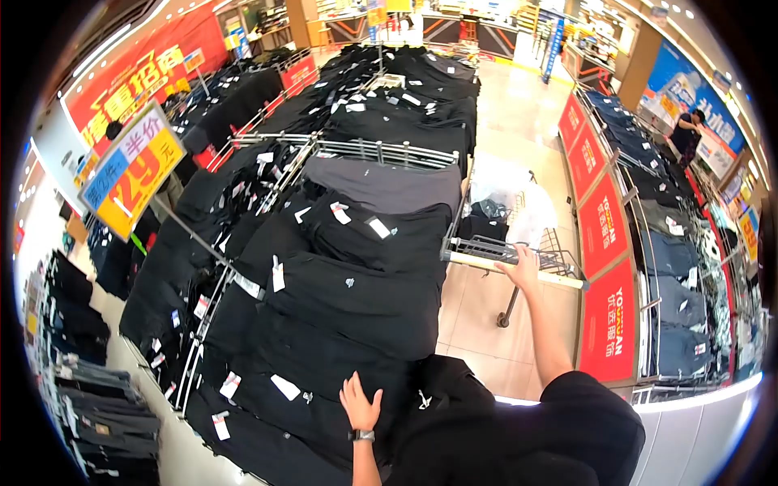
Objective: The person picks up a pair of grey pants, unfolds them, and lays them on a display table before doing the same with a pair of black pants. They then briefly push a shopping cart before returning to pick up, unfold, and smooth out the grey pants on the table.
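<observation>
My right hand [523, 268] is wrapped round the pale handle [478, 262] of a shopping cart [556, 257], with a white plastic bag [531, 212] and something dark inside it. My left hand [361, 402], with a watch at the wrist, has its fingers spread close over the folded black garments [348, 308]. These lie in overlapping rows on a display stand, many with white paper tags [379, 228]. A dark grey folded garment [389, 180] lies at the far end of this section, by the metal rail [381, 149].
A price sign [134, 170] on a pole leans over the left side. Past the rail, more black clothing [397, 105] is heaped. Red panels [606, 316] front another clothes stand along the right of the tiled aisle [478, 312]. A person [686, 134] stands far right.
</observation>
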`<state>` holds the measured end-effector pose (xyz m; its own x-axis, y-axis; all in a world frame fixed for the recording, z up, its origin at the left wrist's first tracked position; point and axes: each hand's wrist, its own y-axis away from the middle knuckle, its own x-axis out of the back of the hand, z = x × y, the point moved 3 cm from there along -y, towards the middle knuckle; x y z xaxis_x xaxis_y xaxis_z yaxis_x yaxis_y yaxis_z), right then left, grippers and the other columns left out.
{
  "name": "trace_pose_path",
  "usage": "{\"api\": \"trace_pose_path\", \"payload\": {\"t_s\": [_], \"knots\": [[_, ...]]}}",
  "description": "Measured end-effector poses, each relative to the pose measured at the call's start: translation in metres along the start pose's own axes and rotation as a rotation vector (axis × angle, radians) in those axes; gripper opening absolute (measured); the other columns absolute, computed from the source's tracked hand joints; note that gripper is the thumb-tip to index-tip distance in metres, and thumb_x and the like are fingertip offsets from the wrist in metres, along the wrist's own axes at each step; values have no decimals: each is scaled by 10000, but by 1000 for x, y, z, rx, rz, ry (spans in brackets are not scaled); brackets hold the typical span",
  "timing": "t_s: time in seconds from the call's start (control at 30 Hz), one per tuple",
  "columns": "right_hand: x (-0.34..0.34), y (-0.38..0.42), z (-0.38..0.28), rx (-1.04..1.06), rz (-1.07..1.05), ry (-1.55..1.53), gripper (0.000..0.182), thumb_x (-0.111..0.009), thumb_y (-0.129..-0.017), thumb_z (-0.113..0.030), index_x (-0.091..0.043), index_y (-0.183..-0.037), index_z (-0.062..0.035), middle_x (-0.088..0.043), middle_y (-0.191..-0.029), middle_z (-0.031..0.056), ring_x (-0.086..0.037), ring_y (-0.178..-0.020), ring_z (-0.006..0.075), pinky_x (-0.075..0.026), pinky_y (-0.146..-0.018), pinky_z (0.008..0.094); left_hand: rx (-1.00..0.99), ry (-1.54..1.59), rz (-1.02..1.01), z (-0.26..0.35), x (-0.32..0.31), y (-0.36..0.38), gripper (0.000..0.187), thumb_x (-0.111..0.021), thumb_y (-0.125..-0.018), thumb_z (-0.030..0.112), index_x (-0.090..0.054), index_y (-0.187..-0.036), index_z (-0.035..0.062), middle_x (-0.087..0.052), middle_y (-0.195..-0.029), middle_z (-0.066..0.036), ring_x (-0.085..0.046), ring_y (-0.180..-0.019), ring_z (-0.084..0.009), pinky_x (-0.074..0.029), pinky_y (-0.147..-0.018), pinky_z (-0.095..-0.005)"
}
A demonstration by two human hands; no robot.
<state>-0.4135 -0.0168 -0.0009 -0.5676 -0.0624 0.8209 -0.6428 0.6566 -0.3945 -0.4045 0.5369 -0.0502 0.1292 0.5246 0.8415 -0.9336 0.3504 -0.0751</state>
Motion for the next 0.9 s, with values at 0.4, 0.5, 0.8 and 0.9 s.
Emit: {"api": "trace_pose_path", "payload": {"t_s": [0.4, 0.5, 0.8, 0.9], "knots": [[-6, 12, 17, -34, -517, 264, 488, -678, -666, -680, -737, -842, -228, -704, -797, 75, -683, -781, 282, -526, -700, 441, -751, 35, -155, 209, -36, -185, 809, -722, -789, 382, -347, -1433, 68, -400, -1394, -226, -315, -1346, -390, -241, -1109, -530], [2, 34, 14, -30, -511, 282, 473, -663, -684, -671, -736, -824, -226, -701, -801, 86, -681, -773, 295, -523, -691, 454, -891, -66, -197, 259, -63, -211, 870, -768, -732, 382, -353, -1431, 73, -386, -1403, -236, -315, -1347, -388, -244, -1112, -520], [27, 75, 13, 84, -656, 188, 564, -677, -672, -626, -720, -769, -73, -676, -716, 168, -672, -708, 356, -536, -645, 471, -751, -452, -904, 273, -167, -236, 405, -673, -770, 470, -739, -882, 87, -718, -903, -135, -693, -836, -297, -542, -789, -404], [5, 77, 19, 60, -639, 174, 606, -690, -646, -614, -702, -719, -12, -675, -721, 200, -674, -693, 369, -543, -634, 459, -781, -437, -692, 272, -169, -240, 437, -687, -762, 473, -736, -871, 53, -713, -877, -159, -689, -824, -314, -542, -764, -413]]}}
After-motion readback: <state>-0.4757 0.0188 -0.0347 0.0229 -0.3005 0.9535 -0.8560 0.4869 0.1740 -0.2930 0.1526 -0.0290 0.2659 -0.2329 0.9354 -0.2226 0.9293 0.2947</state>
